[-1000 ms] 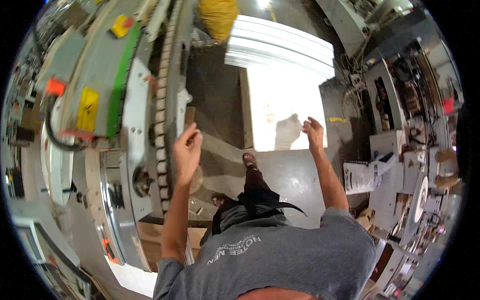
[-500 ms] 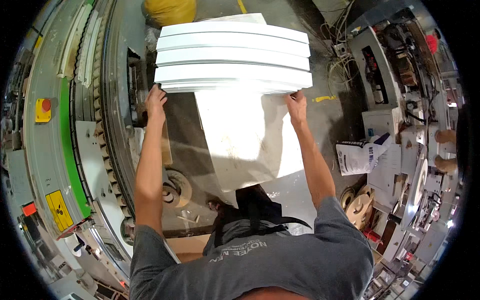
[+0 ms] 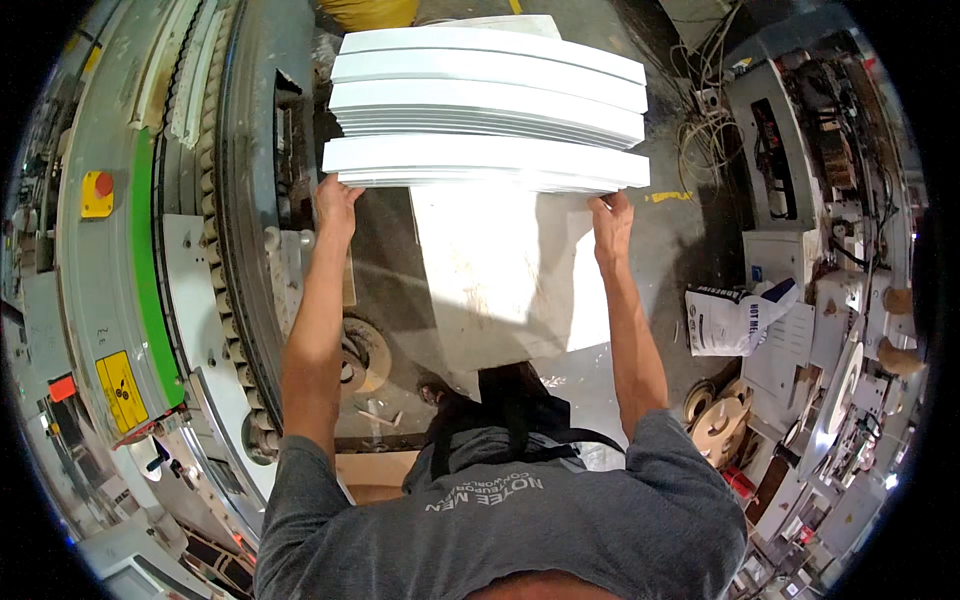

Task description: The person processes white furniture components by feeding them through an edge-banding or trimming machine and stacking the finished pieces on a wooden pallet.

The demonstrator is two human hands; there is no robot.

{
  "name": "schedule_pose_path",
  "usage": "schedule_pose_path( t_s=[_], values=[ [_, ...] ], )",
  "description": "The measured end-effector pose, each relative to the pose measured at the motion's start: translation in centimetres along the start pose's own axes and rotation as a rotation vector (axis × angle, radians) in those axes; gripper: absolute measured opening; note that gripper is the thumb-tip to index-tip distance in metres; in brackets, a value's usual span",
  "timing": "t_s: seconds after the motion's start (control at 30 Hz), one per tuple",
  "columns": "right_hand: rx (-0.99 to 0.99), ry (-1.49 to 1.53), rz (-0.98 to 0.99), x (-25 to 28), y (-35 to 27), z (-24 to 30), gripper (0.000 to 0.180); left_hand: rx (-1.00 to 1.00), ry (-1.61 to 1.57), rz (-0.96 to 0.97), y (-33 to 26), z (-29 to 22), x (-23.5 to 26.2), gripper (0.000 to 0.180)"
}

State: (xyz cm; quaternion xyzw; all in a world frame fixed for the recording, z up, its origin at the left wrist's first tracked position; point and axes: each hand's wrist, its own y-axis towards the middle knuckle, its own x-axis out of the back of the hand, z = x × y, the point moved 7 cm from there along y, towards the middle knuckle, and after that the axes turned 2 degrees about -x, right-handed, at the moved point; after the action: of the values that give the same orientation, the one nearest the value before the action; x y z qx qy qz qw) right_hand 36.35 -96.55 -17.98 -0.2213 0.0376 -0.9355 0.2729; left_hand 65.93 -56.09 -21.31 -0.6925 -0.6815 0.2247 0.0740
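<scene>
Left hand [image 3: 336, 208] and right hand [image 3: 613, 228] grip front white strips [image 3: 485, 155], parted from ungripped rear strips [image 3: 490, 68] (toward the board's far edge [image 3: 540, 25]).

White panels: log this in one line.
white panels: stacked; left hand: at near left corner; right hand: at near right corner

Industrial workshop, machinery on both sides.
Left: long grey-green machine [image 3: 95, 270] running near to far, chain-like track [image 3: 216, 265] along its side, red push button [image 3: 98, 184] on a yellow box, yellow warning label [image 3: 122, 391]. Right: grey equipment cabinet [image 3: 770, 150] with a dark recess, tangled cables [image 3: 700, 140], printed white sack [image 3: 718, 325], tan discs [image 3: 722, 428] nearer. Between: grey floor [image 3: 385, 245], yellow floor mark [image 3: 668, 197]; toward the far end, many like white panels [image 3: 490, 100], piled up.
</scene>
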Motion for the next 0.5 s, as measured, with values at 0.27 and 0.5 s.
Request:
schedule_pose_path(
  t_s=[0.27, 0.5],
  values=[
    [0.001, -0.005, 0.042, 1.4, -1.9, -1.1, 0.03, 0.006, -0.054, -0.048, -3.9, 1.5, 2.4, 0.044],
    [0.196, -0.115, -0.055, 4.2, -3.5, -2.6, 0.027, 0.041, -0.059, -0.034, -7.9, 4.1, 3.1, 0.038]
  ],
)
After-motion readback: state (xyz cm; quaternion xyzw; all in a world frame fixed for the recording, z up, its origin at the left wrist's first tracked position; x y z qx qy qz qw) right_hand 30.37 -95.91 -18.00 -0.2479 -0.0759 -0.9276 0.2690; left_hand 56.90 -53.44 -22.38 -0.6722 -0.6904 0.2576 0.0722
